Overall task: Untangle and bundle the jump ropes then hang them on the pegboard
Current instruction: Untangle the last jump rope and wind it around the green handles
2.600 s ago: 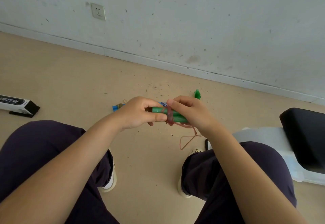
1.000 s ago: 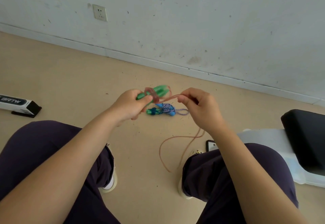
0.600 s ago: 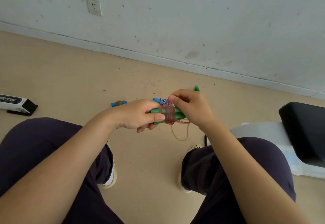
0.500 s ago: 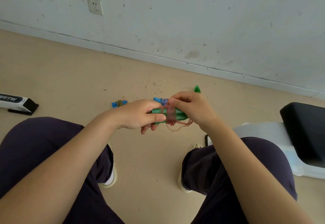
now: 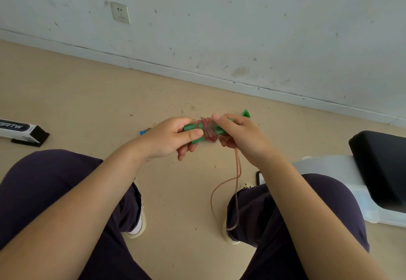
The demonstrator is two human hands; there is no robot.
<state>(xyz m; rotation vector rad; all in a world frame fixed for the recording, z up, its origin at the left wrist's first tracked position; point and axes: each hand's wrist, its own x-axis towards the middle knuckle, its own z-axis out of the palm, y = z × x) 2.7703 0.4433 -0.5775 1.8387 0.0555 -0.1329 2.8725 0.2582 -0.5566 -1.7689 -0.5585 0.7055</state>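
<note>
Left hand: the left hand (image 5: 167, 139) sits at the centre of the frame, fingers curled under and thumb laid over the left end of the green handles (image 5: 193, 127), gripping them.
Right hand: the right hand (image 5: 239, 134) is just right of centre, its fingers curled round the right part of the handles and its fingertips (image 5: 216, 117) resting at the top of the rope wraps.
Green handles: two green jump-rope handles lie side by side, held roughly level between both hands above the floor (image 5: 87, 103); a green tip (image 5: 246, 113) pokes out past the right hand.
Rope: the pinkish-brown rope (image 5: 209, 130) is wound in several tight turns round the middle of the handles, between the two hands; its loose part (image 5: 236, 180) hangs from under the right hand in a long loop down to the right knee.
Second rope: a small blue piece (image 5: 142, 132) shows on the floor just left of the left hand, mostly hidden behind it.
Legs: dark trouser legs (image 5: 55, 180) fill the lower frame, with light shoes (image 5: 138, 224) on the floor between them.
Left edge: a white and black box (image 5: 22, 130) lies on the floor.
Right edge: a black cushion (image 5: 380, 165) rests on a white plastic piece (image 5: 325, 167).
Upper frame: a scuffed pale wall (image 5: 241, 26) carries a socket (image 5: 120, 12) at upper left.
</note>
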